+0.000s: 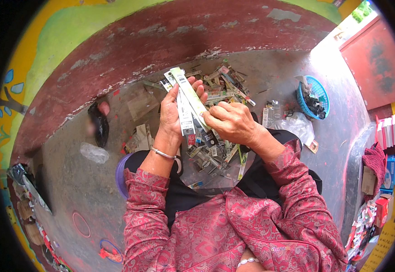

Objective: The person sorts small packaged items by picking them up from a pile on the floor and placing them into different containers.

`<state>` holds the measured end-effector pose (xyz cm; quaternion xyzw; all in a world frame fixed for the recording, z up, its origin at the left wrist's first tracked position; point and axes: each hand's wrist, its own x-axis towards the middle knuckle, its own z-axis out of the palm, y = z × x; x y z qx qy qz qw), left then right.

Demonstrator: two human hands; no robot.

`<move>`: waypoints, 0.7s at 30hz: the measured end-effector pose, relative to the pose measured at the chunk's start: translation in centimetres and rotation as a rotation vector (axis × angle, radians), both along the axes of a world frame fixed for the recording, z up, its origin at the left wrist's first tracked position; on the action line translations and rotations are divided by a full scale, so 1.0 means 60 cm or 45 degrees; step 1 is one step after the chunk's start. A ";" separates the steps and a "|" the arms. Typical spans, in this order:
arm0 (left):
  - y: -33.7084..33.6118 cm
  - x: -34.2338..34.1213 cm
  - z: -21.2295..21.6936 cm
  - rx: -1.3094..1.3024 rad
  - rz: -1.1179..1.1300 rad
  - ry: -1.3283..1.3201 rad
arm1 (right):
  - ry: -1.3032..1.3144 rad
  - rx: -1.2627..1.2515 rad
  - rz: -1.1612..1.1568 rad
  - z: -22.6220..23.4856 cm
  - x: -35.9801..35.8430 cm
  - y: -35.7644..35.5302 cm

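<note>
Left hand (pixel 172 111): located just left of frame centre, raised with fingers pointing toward the top of the frame. It is closed around a stack of long, narrow packets (pixel 186 99), white and pale green, with the fingertips wrapped over the stack's right edge. The stack runs diagonally from upper left to lower right, its top end projecting above the fingers. A silver bangle (pixel 163 153) sits on the wrist.

Right hand (pixel 231 121): located at frame centre, just right of the left hand. Its fingers are curled and pinched onto the lower end of the same stack. Both hands touch the packets; neither is spread wide.

Sleeves: both forearms enter from the lower edge in red patterned sleeves (pixel 288 181).

Floor: a grey concrete floor (pixel 70 181) carries all other items. A heap of loose packets and strips (pixel 224 84) lies directly behind the hands, toward the upper centre. More loose packets (pixel 209 158) lie below the hands, on a clear sheet across the lap.

Right of frame: a blue plastic basket (pixel 317 93) with dark contents stands at upper right, well apart from the hands. A clear plastic bag (pixel 297 124) lies just below it. Stacked small boxes (pixel 390 131) line the right edge.

Left of frame: a dark sandal (pixel 100 124) lies left of the hands, with a crumpled clear wrapper (pixel 94 153) just below it.
</note>
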<state>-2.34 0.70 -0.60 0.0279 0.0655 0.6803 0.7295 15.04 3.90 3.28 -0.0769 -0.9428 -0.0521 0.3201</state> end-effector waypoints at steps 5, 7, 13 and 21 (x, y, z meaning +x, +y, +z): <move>-0.007 0.014 0.010 -0.079 0.094 0.552 | -0.305 -0.308 0.024 0.014 0.007 -0.008; -0.007 0.015 0.012 -0.071 0.074 0.717 | -0.298 -0.888 0.099 0.036 0.028 0.010; -0.013 0.034 0.039 0.015 -0.238 1.112 | 0.277 -2.032 -0.329 0.048 0.044 0.094; -0.015 0.059 0.047 -0.012 -0.473 1.236 | 0.283 -2.276 -0.055 0.024 0.028 0.077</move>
